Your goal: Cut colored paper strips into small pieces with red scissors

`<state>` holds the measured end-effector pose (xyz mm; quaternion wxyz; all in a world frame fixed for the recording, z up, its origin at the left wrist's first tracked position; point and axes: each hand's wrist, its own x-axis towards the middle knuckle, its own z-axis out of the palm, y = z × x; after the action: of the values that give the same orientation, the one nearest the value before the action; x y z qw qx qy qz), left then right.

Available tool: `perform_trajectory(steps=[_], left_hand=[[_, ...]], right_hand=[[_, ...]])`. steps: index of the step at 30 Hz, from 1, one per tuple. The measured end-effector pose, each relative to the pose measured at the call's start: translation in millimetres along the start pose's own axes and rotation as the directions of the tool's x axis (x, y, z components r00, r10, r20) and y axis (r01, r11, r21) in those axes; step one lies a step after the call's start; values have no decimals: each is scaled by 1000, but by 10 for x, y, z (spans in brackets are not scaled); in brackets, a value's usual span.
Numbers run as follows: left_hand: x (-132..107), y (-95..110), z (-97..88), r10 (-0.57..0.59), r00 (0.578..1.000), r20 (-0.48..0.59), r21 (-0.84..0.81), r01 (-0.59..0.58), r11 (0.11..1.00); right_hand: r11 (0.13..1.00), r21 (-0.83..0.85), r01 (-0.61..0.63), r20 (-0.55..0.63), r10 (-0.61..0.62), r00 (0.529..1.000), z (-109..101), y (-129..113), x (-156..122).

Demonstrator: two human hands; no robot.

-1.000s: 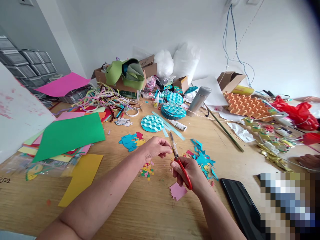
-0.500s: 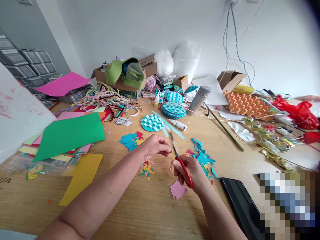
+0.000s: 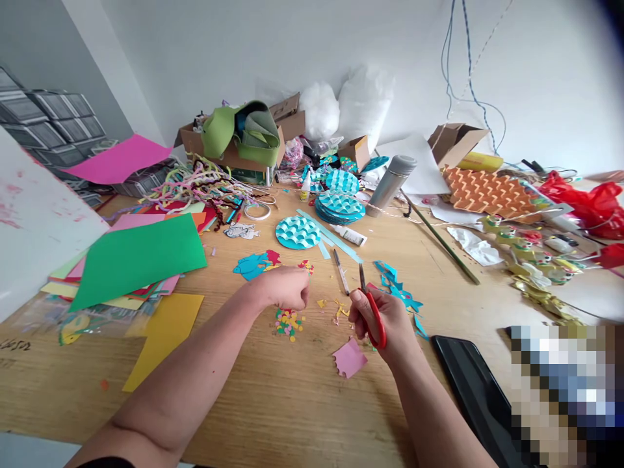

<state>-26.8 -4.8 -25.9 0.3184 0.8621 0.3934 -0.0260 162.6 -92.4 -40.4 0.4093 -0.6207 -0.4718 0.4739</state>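
Note:
My right hand [image 3: 387,317] grips scissors with red handles [image 3: 378,320], their blades pointing away from me. My left hand [image 3: 286,288] hovers with its fingers pinched together, just above a small heap of pink, yellow and green paper dots [image 3: 288,325]. Whatever is between those fingertips is hidden. Behind the left hand lie blue fish cutouts [image 3: 249,266] and tiny red and yellow bits [image 3: 307,266]. Yellow paper scraps [image 3: 342,312] lie between the hands. A pink paper piece with scalloped edges [image 3: 350,357] lies nearer me. Beside the scissors is a pen [image 3: 340,272].
Blue scraps [image 3: 402,296] and a black phone [image 3: 470,383] lie at right. Coloured sheets [image 3: 141,260] are piled at left. Farther back are a wavy blue paper disc [image 3: 297,233], a glue tube [image 3: 350,234], a grey flask [image 3: 392,185] and a green stick [image 3: 443,240].
My left hand has drawn away from the scissor blades to the left, over the paper dots. My right hand has shifted slightly right with the scissors, whose blades now look closed.

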Motion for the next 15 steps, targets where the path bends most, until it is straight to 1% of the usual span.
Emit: perform_trajectory(steps=[2, 3, 4, 5, 6, 7, 10, 15], left_hand=[[6, 14, 19, -14, 999, 44, 63, 12, 998], [13, 21, 27, -25, 998, 60, 80, 20, 997], [20, 26, 33, -35, 997, 71, 94, 28, 995], [27, 33, 35, -44, 996, 77, 106, 35, 994], [31, 39, 33, -51, 996, 77, 118, 42, 992], [32, 46, 29, -63, 995, 73, 132, 52, 990], [15, 70, 7, -95, 995, 43, 177, 86, 980], [-28, 76, -7, -55, 997, -51, 175, 63, 983]], right_hand=[[996, -85, 19, -24, -21, 999, 4, 41, 34], [988, -150, 46, -43, -53, 998, 13, 78, 61], [967, -239, 92, -78, -113, 990, 26, 123, 92], [923, -348, 163, -115, -215, 970, 45, 171, 125], [860, -451, 240, -106, -318, 942, 68, 218, 157], [787, -535, 306, -72, -404, 912, 94, 261, 184], [734, -573, 365, 1, -444, 896, 172, 342, 232], [742, -548, 386, 54, -429, 902, 259, 387, 254]])
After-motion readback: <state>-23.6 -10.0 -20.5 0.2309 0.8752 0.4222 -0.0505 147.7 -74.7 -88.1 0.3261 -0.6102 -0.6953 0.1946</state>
